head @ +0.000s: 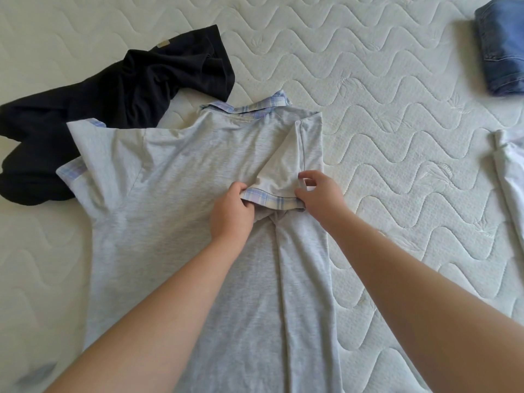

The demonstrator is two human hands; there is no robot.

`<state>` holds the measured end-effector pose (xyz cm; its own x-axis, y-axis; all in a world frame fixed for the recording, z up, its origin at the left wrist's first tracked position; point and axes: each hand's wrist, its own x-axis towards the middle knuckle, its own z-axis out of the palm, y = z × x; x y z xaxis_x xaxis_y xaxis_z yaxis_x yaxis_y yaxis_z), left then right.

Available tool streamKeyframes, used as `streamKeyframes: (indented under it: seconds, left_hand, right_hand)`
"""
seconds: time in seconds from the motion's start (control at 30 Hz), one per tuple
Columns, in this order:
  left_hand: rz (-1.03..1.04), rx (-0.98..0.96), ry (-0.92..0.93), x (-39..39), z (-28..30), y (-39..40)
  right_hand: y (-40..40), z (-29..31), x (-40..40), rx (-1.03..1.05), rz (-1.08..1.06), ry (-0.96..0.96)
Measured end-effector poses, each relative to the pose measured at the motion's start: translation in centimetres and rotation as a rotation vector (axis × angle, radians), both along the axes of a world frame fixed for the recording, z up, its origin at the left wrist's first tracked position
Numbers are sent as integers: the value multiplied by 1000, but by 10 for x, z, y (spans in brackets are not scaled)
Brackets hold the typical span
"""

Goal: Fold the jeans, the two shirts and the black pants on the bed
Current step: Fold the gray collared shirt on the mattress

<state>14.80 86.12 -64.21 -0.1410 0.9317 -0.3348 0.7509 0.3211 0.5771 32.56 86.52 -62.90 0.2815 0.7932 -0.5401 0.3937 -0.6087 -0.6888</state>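
Currently folding grey shirt (198,222), frame centre — left hand (231,212) and right hand (319,194) both pinching plaid sleeve cuff (272,200). Next: laying sleeve flat, then folding opposite side.

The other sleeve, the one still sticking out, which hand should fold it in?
Probably the left hand: the unfolded sleeve lies on its side of the grey shirt. The right hand would have to cross over.

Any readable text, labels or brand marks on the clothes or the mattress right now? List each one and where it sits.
No readable text anywhere.
Black pants: a small tan tag at the waistband, too small and blurred to read.
Grey shirt, folded jeans, white shirt and mattress: no writing visible.
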Motion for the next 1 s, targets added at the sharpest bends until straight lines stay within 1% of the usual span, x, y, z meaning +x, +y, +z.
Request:
streamKeyframes:
  seconds: [0.03, 0.1, 0.2, 0.27, 0.3, 0.37, 0.4, 0.43, 0.47, 0.5, 0.57, 0.63, 0.7, 0.77, 0.83, 0.9, 1.0]
  left_hand:
    - [-30, 7, 22, -2, -1, 0]
    - [-109, 74, 81, -6, -4, -1]
    - [-288, 224, 239, -6, -4, -2]
    - [-376, 289, 285, -1, -1, 0]
    - [-395, 316, 263, 2, -1, 2]
    - [-370, 379, 146, 8, 3, 7]
    - [-311, 407, 79, 9, 5, 10]
    - [-208, 399, 15, 10, 8, 14]
    - [-88, 356, -37, 10, 12, 19]
    - [24, 274, -80, 7, 12, 26]
    - [178, 101, -177, -1, 7, 40]
    - [289, -16, -315, -12, 0, 54]
    - [353, -72, -416, -19, -3, 64]
    - [288, -87, -441, -26, -2, 76]
    - [139, -59, -377, -34, 1, 91]
    - [14, -26, -305, -39, 7, 106]
    - [-168, -25, -200, -38, 16, 125]
  right_hand:
    - [0, -1, 0, -2, -8, -2]
    - [2, -3, 1, -22, -89, 50]
    - [9, -2, 1, -45, -232, 210]
    - [16, -5, -1, -58, -252, 297]
    - [20, -6, -3, -70, -260, 366]
    - [28, -6, -8, -82, -316, 609]
    - [31, -4, -10, -73, -353, 744]
    - [34, -1, -12, -58, -376, 833]
    - [37, 0, -12, -44, -379, 861]
    - [39, 1, -13, -35, -374, 853]
    - [39, 1, -15, -27, -326, 745]
    - [37, 1, -17, -6, -228, 553]
    - [34, 1, -19, 59, -142, 342]
    - [34, 3, -18, 129, -87, 147]
    - [35, 3, -15, 166, -57, 31]
    - [38, 1, -13, 171, -23, 1]
    - [41, 0, -10, 159, 35, -24]
